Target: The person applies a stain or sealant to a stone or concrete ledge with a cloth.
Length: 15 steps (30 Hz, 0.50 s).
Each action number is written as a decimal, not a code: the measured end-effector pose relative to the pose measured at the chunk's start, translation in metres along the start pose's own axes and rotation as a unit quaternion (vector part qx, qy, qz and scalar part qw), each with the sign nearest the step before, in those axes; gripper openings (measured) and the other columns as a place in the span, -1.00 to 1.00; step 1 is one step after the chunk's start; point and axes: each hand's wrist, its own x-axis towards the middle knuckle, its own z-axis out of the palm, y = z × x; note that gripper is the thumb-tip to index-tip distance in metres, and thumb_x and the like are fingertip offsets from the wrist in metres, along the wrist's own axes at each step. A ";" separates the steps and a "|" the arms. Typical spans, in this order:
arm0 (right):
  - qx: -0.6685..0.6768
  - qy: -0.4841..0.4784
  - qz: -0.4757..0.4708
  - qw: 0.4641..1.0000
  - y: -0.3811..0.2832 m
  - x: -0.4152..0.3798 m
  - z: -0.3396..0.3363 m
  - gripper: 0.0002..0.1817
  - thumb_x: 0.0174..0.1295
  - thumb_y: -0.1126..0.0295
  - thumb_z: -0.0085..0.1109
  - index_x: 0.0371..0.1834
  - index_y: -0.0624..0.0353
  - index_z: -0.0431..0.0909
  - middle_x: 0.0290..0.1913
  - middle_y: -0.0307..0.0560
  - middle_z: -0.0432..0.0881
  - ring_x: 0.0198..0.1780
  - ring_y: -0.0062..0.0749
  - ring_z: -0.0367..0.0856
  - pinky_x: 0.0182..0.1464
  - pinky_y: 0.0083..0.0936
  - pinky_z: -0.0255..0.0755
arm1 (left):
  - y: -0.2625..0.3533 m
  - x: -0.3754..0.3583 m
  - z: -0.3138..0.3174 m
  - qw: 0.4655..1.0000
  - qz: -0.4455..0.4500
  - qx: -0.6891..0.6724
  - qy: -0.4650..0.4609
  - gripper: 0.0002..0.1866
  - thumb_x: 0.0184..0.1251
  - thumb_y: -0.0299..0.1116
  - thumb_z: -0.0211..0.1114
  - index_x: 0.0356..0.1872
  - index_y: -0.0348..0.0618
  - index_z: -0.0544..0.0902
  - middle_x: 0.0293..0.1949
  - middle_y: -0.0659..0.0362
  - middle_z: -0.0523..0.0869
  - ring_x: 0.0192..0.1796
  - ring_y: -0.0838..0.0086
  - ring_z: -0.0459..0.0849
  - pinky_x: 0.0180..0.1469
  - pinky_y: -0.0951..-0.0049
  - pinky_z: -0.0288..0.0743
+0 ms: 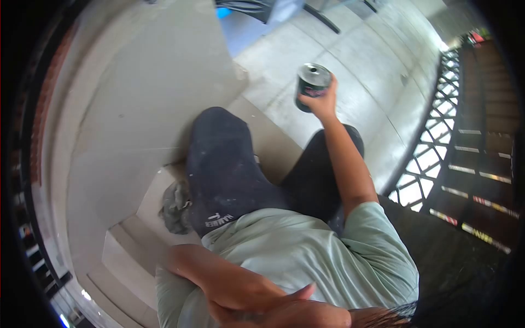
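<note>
My right hand [324, 101] is wrapped round a dark tin can [307, 87], held out over the tiled floor beyond my knees. The can has a silver top with a small dark hole in its middle and pink print on its side. My left arm bends across my chest. At the bottom edge, my left hand [257, 295] is close to my chin or neck, its thumb stretched out. Its other fingers are mostly hidden, so I cannot see if it holds anything. Nearest to the left elbow, a crumpled grey cloth [175, 208] lies beside my thigh.
I sit on beige tiled steps [131, 246], with a broad smooth ledge [147, 93] on the left. Pale floor tiles [377, 82] stretch ahead. A black metal lattice railing [432, 142] runs along the right. Dark sheeting [249, 8] and a blue item [223, 12] are at the top.
</note>
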 end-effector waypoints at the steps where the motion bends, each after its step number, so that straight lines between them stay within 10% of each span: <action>1: -0.016 -0.014 0.002 1.000 0.006 0.003 0.004 0.31 -0.37 0.21 0.68 0.59 0.25 0.14 0.44 0.26 0.37 0.45 0.11 0.39 0.50 -0.14 0.31 | -0.006 -0.005 -0.006 0.964 0.199 0.177 0.019 0.06 0.48 0.50 -0.13 0.53 -0.40 0.31 0.37 -0.24 0.54 0.40 -0.12 0.52 0.44 -0.07 0.39; 3: 0.063 -0.091 0.041 0.993 0.042 0.006 0.014 0.33 -0.29 0.24 0.70 0.63 0.24 0.07 0.44 0.22 0.37 0.43 0.03 0.41 0.45 -0.14 0.37 | -0.031 -0.018 -0.013 0.668 0.485 0.554 0.113 -0.07 0.59 0.36 -0.09 0.43 -0.48 0.43 0.36 -0.22 0.54 0.28 -0.05 0.62 0.41 -0.11 0.39; 5: 0.162 -0.106 -0.005 0.981 0.068 0.009 0.019 0.28 -0.10 0.40 0.70 0.65 0.21 -0.06 0.39 0.12 0.45 0.28 -0.10 0.59 0.30 -0.20 0.56 | -0.055 -0.033 -0.032 0.629 0.493 0.554 0.233 -0.24 0.62 0.18 0.01 0.39 -0.41 0.51 0.31 -0.22 0.59 0.25 -0.15 0.61 0.39 -0.14 0.39; 7: 0.156 -0.098 0.032 0.982 0.079 0.015 0.019 0.26 -0.14 0.40 0.73 0.61 0.31 0.01 0.42 0.15 0.40 0.33 -0.06 0.54 0.34 -0.16 0.55 | -0.089 -0.062 -0.044 0.531 0.353 0.577 0.510 -0.31 0.61 0.10 0.09 0.48 -0.25 0.45 0.40 -0.20 0.55 0.45 -0.14 0.49 0.42 -0.11 0.36; 9: 0.157 -0.085 -0.033 0.983 0.038 0.009 0.014 0.16 -0.12 0.39 0.71 0.54 0.37 0.11 0.40 0.19 0.42 0.35 -0.04 0.51 0.38 -0.12 0.51 | -0.144 -0.071 -0.053 0.385 0.017 0.546 0.744 -0.10 0.52 0.14 0.21 0.69 -0.09 0.09 0.67 -0.20 0.06 0.67 -0.18 0.05 0.51 -0.29 0.16; 12: 0.156 -0.087 -0.166 0.970 -0.004 0.003 0.008 0.03 -0.12 0.37 0.69 0.43 0.40 0.25 0.29 0.19 0.53 0.23 -0.06 0.60 0.31 -0.10 0.55 | -0.203 -0.057 -0.082 0.556 -0.129 0.341 0.747 0.14 0.43 0.22 0.26 0.72 0.16 -0.37 0.64 -0.11 -0.73 0.67 -0.31 -0.59 0.45 -0.68 -0.29; 15: 0.167 -0.120 -0.169 0.964 -0.024 -0.002 -0.006 0.13 -0.28 0.36 0.80 0.41 0.41 0.28 0.25 0.22 0.54 0.19 -0.03 0.62 0.27 -0.07 0.57 | -0.224 -0.052 -0.098 0.525 -0.081 0.372 0.761 0.21 0.35 0.28 0.32 0.72 0.23 -0.38 0.61 -0.09 -0.83 0.61 -0.29 -0.81 0.44 -0.67 -0.39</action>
